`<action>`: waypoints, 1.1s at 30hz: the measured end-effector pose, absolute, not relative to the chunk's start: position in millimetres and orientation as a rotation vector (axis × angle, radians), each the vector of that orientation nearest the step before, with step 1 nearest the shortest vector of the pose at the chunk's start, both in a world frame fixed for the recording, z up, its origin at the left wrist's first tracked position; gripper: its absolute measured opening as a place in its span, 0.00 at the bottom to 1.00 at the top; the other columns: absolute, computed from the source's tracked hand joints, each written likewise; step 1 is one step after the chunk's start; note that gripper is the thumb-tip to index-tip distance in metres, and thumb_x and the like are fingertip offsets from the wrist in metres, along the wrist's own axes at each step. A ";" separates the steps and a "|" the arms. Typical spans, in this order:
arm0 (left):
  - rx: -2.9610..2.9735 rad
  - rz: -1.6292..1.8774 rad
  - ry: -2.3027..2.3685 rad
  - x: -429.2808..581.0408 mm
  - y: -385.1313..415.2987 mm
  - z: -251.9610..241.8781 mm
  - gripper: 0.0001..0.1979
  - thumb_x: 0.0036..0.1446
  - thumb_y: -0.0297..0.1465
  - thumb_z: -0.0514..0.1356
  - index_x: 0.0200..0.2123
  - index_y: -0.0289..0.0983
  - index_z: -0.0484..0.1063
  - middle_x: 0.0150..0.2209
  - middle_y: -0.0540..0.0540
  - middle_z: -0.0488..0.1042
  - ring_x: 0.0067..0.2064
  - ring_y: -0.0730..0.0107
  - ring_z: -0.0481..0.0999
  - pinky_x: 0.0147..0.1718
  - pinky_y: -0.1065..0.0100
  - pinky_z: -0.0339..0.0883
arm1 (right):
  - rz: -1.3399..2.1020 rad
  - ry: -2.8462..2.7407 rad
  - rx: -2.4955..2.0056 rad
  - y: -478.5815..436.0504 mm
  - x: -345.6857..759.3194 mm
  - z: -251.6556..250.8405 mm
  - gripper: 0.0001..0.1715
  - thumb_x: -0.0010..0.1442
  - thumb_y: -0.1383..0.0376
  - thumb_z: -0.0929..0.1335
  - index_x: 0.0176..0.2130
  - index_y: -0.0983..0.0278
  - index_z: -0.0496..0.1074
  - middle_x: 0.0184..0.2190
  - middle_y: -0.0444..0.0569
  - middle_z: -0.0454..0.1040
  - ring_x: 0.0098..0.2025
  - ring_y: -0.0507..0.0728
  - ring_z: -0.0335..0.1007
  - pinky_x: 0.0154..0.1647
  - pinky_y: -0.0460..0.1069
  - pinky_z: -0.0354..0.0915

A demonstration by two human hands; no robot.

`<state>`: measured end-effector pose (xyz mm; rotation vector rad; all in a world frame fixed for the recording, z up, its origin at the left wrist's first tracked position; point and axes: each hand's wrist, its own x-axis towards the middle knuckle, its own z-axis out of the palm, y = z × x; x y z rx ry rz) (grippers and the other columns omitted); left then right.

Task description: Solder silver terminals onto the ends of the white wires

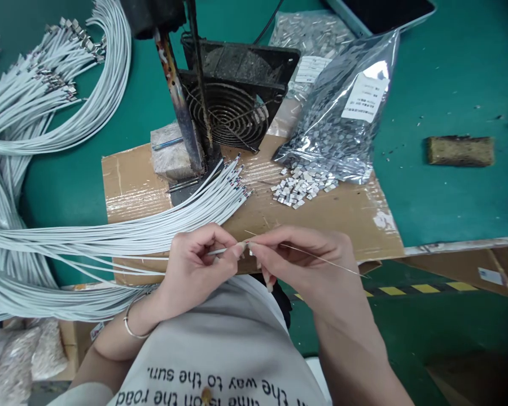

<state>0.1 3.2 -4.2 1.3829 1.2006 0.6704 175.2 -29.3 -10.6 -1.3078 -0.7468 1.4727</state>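
My left hand [201,268] is closed, thumb and forefinger pinching the end of a white cable [217,251]. Meeting it fingertip to fingertip, my right hand [309,265] is also closed. A thin solder wire [322,259] runs through its fingers and trails off to the right. Between the fingertips shows a small metal connector [250,252], mostly covered, so how it sits on the cable end is hidden. Just beyond my hands lies a bundle of white cables [186,217] with stripped coloured ends. Loose metal connectors [302,185] are heaped on the cardboard [342,220].
A soldering iron [178,96] on a stand points down beside a whitish block [169,152]. Behind it leans a black fan [232,107]. Bags of connectors [342,113], a phone-like device [381,14] and a brown block [460,151] lie right. More cables [88,118] fill the left.
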 end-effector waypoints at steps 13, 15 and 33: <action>1.138 0.783 1.045 7.5 -4.4 -7.2 0.14 0.72 0.32 0.60 0.30 0.37 0.71 0.21 0.55 0.66 0.21 0.81 0.58 0.18 0.77 0.52 | 0.801 -0.967 -1.371 -43.4 133.7 -31.4 0.10 0.60 0.74 0.74 0.36 0.59 0.84 0.24 0.40 0.78 0.22 0.48 0.69 0.22 0.45 0.67; 1.046 0.833 1.014 7.8 -1.9 -6.2 0.10 0.70 0.31 0.62 0.33 0.37 0.72 0.21 0.56 0.66 0.20 0.82 0.57 0.17 0.78 0.50 | 0.812 -0.953 -1.352 -41.6 134.7 -31.1 0.10 0.61 0.74 0.74 0.36 0.59 0.84 0.23 0.40 0.77 0.21 0.48 0.68 0.22 0.45 0.66; 1.029 0.822 1.220 5.7 9.1 6.8 0.06 0.60 0.24 0.67 0.31 0.37 0.74 0.20 0.56 0.69 0.19 0.83 0.62 0.16 0.79 0.55 | 1.062 -0.980 -1.292 -34.8 156.5 -23.3 0.13 0.65 0.72 0.74 0.42 0.54 0.86 0.25 0.41 0.79 0.22 0.49 0.71 0.21 0.45 0.67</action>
